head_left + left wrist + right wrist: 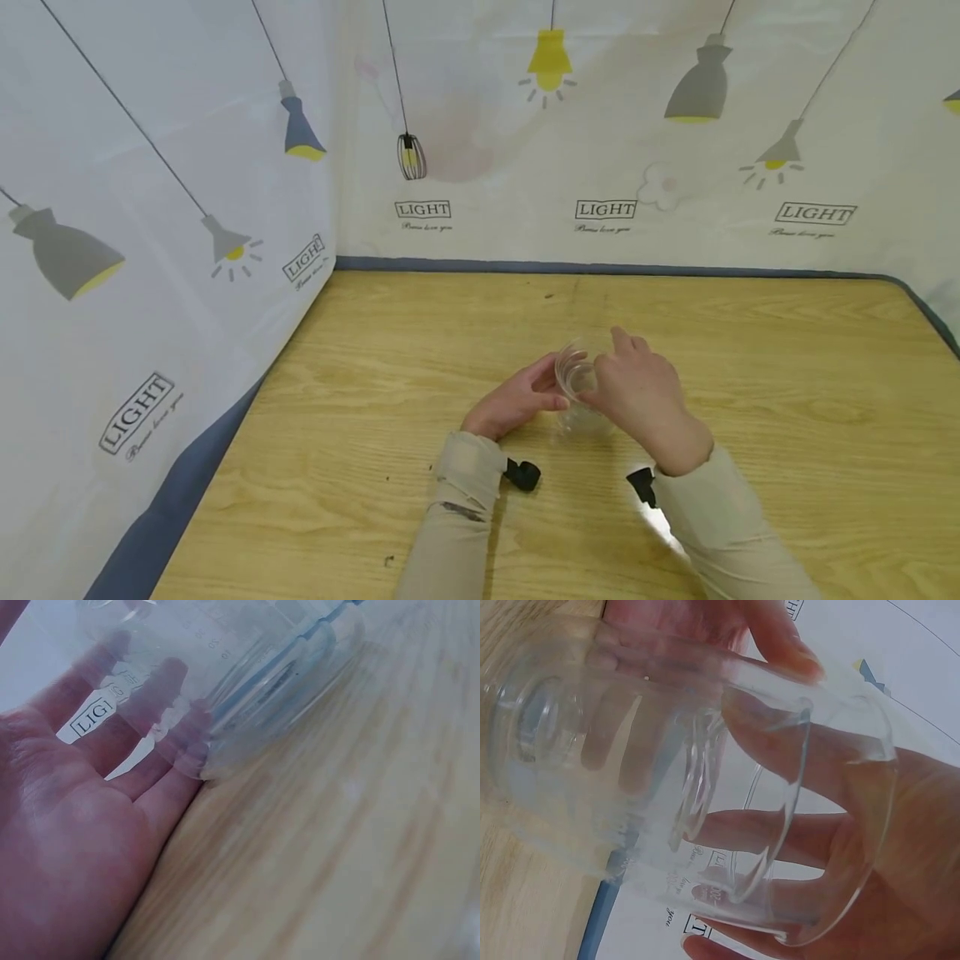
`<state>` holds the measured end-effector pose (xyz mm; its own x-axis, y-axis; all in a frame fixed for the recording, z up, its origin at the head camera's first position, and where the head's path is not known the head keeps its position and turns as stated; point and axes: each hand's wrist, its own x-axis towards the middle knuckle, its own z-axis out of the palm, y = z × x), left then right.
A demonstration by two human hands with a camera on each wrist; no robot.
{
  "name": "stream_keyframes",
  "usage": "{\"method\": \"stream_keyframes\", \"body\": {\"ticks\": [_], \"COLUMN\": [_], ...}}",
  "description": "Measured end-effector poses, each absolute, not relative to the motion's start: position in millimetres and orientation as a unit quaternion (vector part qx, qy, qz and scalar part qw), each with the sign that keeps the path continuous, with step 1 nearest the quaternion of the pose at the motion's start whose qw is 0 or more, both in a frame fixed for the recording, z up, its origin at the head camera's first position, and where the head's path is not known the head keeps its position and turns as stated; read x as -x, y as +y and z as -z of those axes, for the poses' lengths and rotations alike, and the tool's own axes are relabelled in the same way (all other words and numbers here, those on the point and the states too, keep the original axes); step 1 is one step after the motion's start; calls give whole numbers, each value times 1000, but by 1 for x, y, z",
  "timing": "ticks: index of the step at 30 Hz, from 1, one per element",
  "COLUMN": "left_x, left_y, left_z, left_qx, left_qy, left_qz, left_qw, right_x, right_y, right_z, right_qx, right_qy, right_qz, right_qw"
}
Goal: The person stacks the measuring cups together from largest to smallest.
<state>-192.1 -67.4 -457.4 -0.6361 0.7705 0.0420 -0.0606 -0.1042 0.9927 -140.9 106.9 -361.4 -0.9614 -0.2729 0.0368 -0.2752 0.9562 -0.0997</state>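
Note:
A clear beaker (587, 423) with printed graduations stands between both hands, close over the tabletop. Inside it sits a smaller clear beaker (694, 780), nested so that several rims show one within another. My left hand (517, 403) holds the outer beaker from the left, thumb on the near side and fingers round the far side. Through the clear wall those fingers show in the left wrist view. From the right, my right hand (641, 392) reaches into the mouth, its thumb and fingers pinching at the inner rim.
A wood-grain table (337, 467) lies under the hands. White curtains printed with lamps (480, 225) border its back and left sides. A black wrist camera (522, 475) sits on the left sleeve, another (642, 483) on the right.

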Motion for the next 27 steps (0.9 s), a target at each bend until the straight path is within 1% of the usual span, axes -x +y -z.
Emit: {"method": "stream_keyframes", "body": {"ticks": [8,16,27], "left_x": [192,191,191], "left_y": [-67,-69,-68], "left_z": [457,455,458], "left_qx": [-304,-291,-271], "left_qy": [600,611,616], "left_qz": [-677,-675,-679], "left_qw": [300,294,294], "right_x": [141,142,139], "right_y": [107,106,106], "right_z": [362,364,361], "right_qx": [-144,-152,-136], "right_qy": [-989,-987,-990], "right_qz": [-35,-34,-35], "right_qw": [13,31,29]}}
